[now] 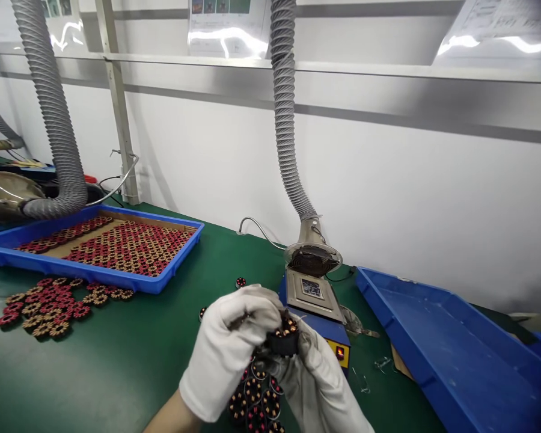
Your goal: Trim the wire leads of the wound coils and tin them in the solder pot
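Observation:
Both my hands wear white gloves and meet in front of the blue heating unit. My right hand (313, 367) grips a black ring-shaped motor stator (285, 341) with copper windings showing on its upper face. My left hand (238, 343) is closed at the stator's left side, fingers bent over its edge; the fingertips are partly hidden. A thin wire end sticks up near my right fingers. Below my hands lies a group of wound stators (255, 400), black with copper and red coils, some with loose wire loops.
The heating unit (315, 294) has a square metal top under a fume hood (313, 255). A blue tray (175, 264) of stators stands left, with loose stators (49, 307) before it. Another blue tray (455, 355) stands right. Wire scraps (363, 382) lie between unit and tray.

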A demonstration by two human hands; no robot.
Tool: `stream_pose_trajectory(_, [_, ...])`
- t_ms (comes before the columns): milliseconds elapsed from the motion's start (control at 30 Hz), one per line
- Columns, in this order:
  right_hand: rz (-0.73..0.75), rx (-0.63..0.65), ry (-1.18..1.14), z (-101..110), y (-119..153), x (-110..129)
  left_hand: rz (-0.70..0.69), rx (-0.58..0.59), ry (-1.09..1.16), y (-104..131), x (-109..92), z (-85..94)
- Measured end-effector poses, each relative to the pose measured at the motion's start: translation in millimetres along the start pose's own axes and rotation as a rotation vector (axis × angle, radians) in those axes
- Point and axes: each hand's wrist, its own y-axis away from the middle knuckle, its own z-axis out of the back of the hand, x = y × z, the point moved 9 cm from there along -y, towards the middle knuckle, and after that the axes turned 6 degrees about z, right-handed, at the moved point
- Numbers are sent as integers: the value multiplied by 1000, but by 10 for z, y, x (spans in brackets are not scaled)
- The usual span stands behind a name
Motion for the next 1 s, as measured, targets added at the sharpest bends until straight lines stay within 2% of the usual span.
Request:
stream_pose_trajectory(67, [-8, 7, 0, -18, -8, -5, 105, -31, 36, 2, 57, 42])
stream_pose_trajectory(200, [6, 28, -30, -71, -49, 7, 234, 180, 34, 17, 132, -182])
stream_pose_trajectory(233, [16, 18, -26, -58, -62, 8, 227, 193, 47, 19, 130, -204])
stream_pose_trajectory(300, [29, -14, -5, -4, -76, -1, 179, 141, 71, 11, 102, -157])
stream_pose_trajectory(433, [14, -25, 19, 51, -58, -27, 114, -84, 57, 6, 39, 103])
stream_pose_trajectory(500, [19, -12, 16, 27, -45, -13, 187, -26, 11, -1, 79, 52])
stream_pose_trajectory(567, [41, -6, 7, -7, -43, 20, 260, 132, -10, 9, 130, -120])
stream_pose_trajectory(633, [57, -3, 8, -35, -45, 43, 239, 214, -4, 17, 113, -233])
stream_pose_trajectory(733, [58, -14, 14, -32, -38, 63, 138, 141, 10, 0, 49, -178])
stream_pose_trajectory(867, [-82, 60, -88, -61, -7, -13, 108, -78, 13, 2, 21, 92])
stream_pose_trajectory(933, [-144, 113, -157, -94, -3, -42, 131, -61, -68, 6, 6, 84])
stream_pose_trajectory(1000, [-151, 141, -195, -113, -17, -37, 127, 73, -206, 11, -25, -69])
